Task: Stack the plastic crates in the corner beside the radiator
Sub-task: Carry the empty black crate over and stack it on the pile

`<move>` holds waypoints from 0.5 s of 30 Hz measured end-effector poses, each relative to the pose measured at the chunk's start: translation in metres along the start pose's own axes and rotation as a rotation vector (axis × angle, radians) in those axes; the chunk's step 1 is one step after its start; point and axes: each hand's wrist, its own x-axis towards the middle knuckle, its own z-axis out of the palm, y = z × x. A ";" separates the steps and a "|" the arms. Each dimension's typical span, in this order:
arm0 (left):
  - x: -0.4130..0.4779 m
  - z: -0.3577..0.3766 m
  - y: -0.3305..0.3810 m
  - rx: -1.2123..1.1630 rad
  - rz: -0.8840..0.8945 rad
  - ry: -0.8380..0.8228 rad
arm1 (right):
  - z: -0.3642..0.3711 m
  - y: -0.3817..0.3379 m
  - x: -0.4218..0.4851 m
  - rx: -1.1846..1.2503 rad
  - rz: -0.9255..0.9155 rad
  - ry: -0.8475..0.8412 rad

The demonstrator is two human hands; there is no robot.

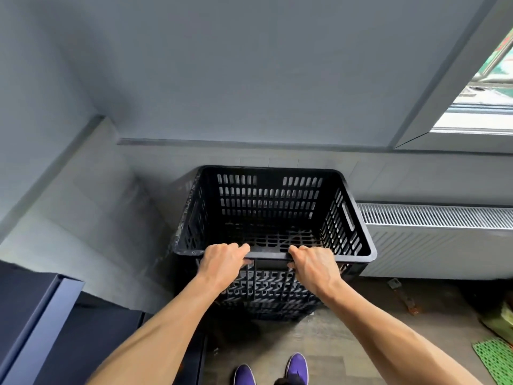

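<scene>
A black slotted plastic crate (269, 201) stands in the corner against the grey wall, just left of the radiator (433, 234). It rests on top of another black crate (266, 293), whose front wall shows below it. My left hand (222, 263) and my right hand (313, 266) both grip the near rim of the top crate, fingers curled over the edge. The crate is empty inside.
A dark cabinet (41, 323) stands at the lower left. A green mesh mat (497, 359) and a small tool (402, 295) lie on the floor at the right. A window (483, 87) is above the radiator. My purple shoes (297, 368) are on the floor below.
</scene>
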 end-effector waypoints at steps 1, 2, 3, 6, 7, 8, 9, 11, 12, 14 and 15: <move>0.000 0.005 -0.001 -0.007 0.005 -0.017 | 0.005 -0.001 0.000 0.005 -0.002 -0.020; -0.001 0.010 -0.001 -0.015 0.007 -0.040 | 0.011 -0.003 -0.001 0.012 -0.006 -0.038; -0.004 0.015 -0.001 -0.025 0.012 -0.070 | 0.018 -0.005 -0.003 0.022 -0.013 -0.051; -0.014 0.034 0.001 -0.017 0.033 -0.119 | 0.034 -0.010 -0.010 0.024 -0.019 -0.088; -0.016 0.039 0.002 -0.027 0.031 -0.125 | 0.038 -0.012 -0.012 0.021 -0.017 -0.103; -0.018 0.044 0.003 -0.041 0.024 -0.116 | 0.040 -0.013 -0.014 0.013 -0.016 -0.112; -0.018 0.048 0.004 -0.052 0.022 -0.112 | 0.043 -0.013 -0.016 0.005 -0.016 -0.116; -0.020 0.054 0.003 -0.063 0.026 -0.129 | 0.045 -0.015 -0.019 0.014 -0.017 -0.130; -0.021 0.056 0.003 -0.080 0.023 -0.153 | 0.046 -0.016 -0.019 0.027 -0.020 -0.142; -0.025 0.061 0.003 -0.121 0.015 -0.210 | 0.049 -0.020 -0.022 0.050 -0.025 -0.152; -0.026 0.063 0.003 -0.138 0.012 -0.222 | 0.051 -0.019 -0.023 0.064 -0.027 -0.150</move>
